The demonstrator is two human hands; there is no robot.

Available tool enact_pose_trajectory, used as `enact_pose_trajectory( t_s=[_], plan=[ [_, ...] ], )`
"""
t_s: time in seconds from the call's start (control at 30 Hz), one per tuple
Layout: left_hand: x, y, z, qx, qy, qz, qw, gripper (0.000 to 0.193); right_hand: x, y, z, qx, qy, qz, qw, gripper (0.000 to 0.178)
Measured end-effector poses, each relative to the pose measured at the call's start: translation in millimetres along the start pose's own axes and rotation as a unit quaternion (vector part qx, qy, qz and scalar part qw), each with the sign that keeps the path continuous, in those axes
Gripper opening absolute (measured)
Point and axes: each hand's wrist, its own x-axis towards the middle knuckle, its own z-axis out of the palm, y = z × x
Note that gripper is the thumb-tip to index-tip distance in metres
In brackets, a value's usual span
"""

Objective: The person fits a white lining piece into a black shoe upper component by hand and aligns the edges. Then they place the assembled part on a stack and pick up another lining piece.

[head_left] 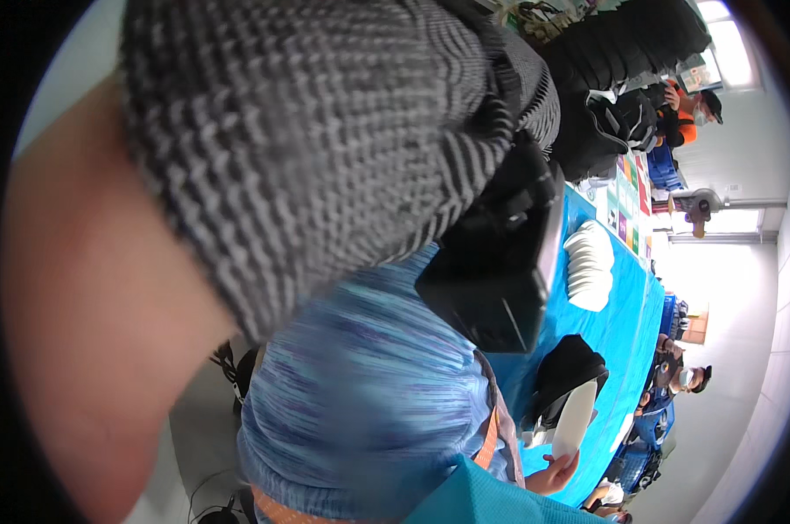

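"Your grip?"
"I couldn't tell; my hands were out of view."
"The white oval pad (576, 421)?"
"I saw a co-worker's hand (552, 477) holding it beside a black bundle (562, 371), over the blue table (632, 310)."

The nearest sleeve (316, 148), perhaps the wearer's own, though the view cannot settle it, is short and knit-like, dark with broken pale-grey stripes in close rows and a plain hem (210, 262); beyond it the arm (106, 288) is bare
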Motion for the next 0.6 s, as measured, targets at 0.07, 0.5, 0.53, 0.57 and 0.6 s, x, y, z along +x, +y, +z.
enact_pose_trajectory(
  t_s=[0.07, 0.5, 0.53, 0.57, 0.6],
  plan=[
    [4.4, -7.8, 6.7, -0.004, 0.0, -0.024, 1.0, 0.024, -1.0, -7.5, 2.8, -0.011, -0.036, 0.004, 0.999, 0.041],
    [38.8, -195.5, 54.9, -0.11, -0.105, -0.016, 0.988, 0.027, -16.3, 4.0, 7.7, 0.203, -0.009, 0.081, 0.976, 0.025],
    [48.9, -203.8, 64.5, -0.112, -0.113, 0.005, 0.987, 0.027, -17.2, 4.9, 7.3, 0.197, -0.013, 0.08, 0.977, 0.025],
    [59.7, -211.1, 75.3, -0.117, -0.119, 0.03, 0.986, 0.027, -16.3, 8.4, 6.4, 0.192, -0.019, 0.077, 0.978, 0.025],
    [71.1, -215.5, 85.9, -0.119, -0.122, 0.056, 0.984, 0.028, -14.4, 8.8, 6.9, 0.196, -0.005, 0.078, 0.977, 0.025]
  ],
)
